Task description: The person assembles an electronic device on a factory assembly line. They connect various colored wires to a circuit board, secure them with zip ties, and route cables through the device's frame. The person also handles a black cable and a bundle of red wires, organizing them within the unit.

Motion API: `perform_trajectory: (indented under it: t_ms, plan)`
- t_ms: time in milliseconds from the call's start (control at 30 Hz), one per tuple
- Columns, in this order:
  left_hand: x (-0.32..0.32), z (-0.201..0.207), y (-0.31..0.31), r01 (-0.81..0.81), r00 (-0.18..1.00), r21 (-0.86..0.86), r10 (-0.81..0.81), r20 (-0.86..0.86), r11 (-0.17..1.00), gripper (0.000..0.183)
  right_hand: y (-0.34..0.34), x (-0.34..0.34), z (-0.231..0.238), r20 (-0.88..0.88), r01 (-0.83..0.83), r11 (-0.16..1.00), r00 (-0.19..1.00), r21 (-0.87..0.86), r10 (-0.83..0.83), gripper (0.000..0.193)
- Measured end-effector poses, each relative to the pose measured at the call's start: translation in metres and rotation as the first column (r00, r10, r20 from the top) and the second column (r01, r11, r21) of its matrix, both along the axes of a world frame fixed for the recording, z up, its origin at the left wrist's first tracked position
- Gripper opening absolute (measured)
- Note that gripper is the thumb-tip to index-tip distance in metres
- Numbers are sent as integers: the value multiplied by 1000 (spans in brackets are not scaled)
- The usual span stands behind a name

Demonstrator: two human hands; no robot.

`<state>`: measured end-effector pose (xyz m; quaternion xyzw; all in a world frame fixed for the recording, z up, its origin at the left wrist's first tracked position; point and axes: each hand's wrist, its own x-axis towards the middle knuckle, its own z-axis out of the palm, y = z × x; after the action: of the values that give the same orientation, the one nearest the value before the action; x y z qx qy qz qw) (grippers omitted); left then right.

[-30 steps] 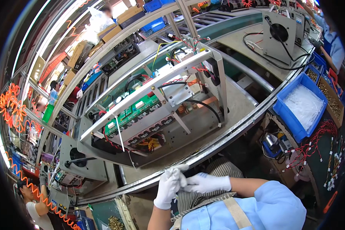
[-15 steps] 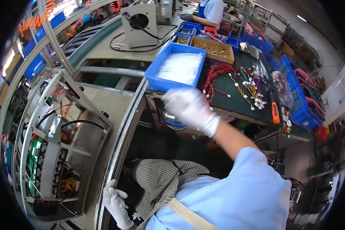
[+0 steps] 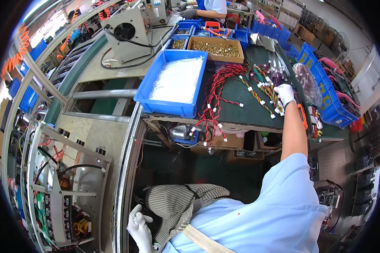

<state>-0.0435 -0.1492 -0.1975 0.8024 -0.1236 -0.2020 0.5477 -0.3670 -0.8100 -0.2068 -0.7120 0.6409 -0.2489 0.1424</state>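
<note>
My right hand (image 3: 285, 93), in a white glove, reaches over the green bench top to a bundle of multicoloured wire harnesses (image 3: 264, 89) with white connectors. Its fingers are curled together at the bundle's right side; what lies between them is hidden. An orange-handled tool (image 3: 302, 116) lies close beside that wrist. My left hand (image 3: 140, 227), also gloved, is held low beside the metal rail (image 3: 123, 189), fingers apart and nothing in them. Red-and-black twisted wires (image 3: 217, 90) lie left of the bundle, their ends hanging over the bench edge.
A blue bin of white plastic strips (image 3: 145, 93) stands at the bench's left corner. Behind it is a cardboard box of brass-coloured hardware (image 3: 215, 48). A large blue crate (image 3: 325, 90) edges the right side. An open metal chassis (image 3: 71, 192) stands left. A co-worker (image 3: 211, 12) is at the back.
My right hand has moved right, from in front of the blue bin to the multicoloured wires. The view has shifted, and my left hand stays low with its fingers apart.
</note>
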Motion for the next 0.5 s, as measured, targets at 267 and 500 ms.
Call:
perform_trajectory:
  t_ms: [267,500]
  plan:
    - [2,-9,-12,76,997,45,-76,9,996,35,-46,-27,-13,-334,-11,1000,942,12,14,38]
    - [-8,0,-3,43,997,61,-47,63,997,35,-51,-40,38,802,-56,991,594,123,-66,17]
